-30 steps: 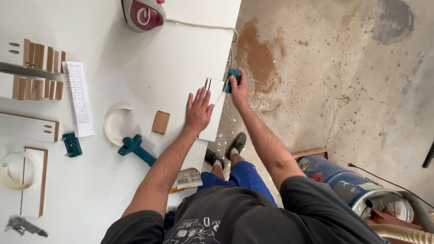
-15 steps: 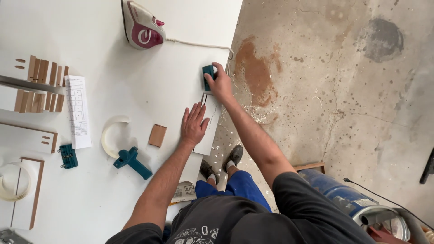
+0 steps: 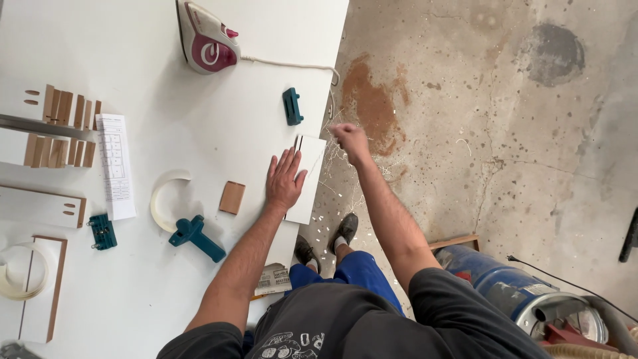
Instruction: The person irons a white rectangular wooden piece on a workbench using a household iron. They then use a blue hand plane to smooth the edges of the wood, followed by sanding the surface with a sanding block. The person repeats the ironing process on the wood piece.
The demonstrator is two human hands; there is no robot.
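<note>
Left hand [image 3: 284,181] presses flat on white panel [image 3: 310,186], table edge.

A small white panel [image 3: 311,179] lies flat at the white table's [image 3: 166,80] edge, overhanging it.

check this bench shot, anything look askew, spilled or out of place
The small white panel under the left hand sticks out past the table edge. Pale shavings are strewn over the concrete floor below the blurred right hand, beside a rust-coloured stain. The iron cord trails over the table edge.
</note>
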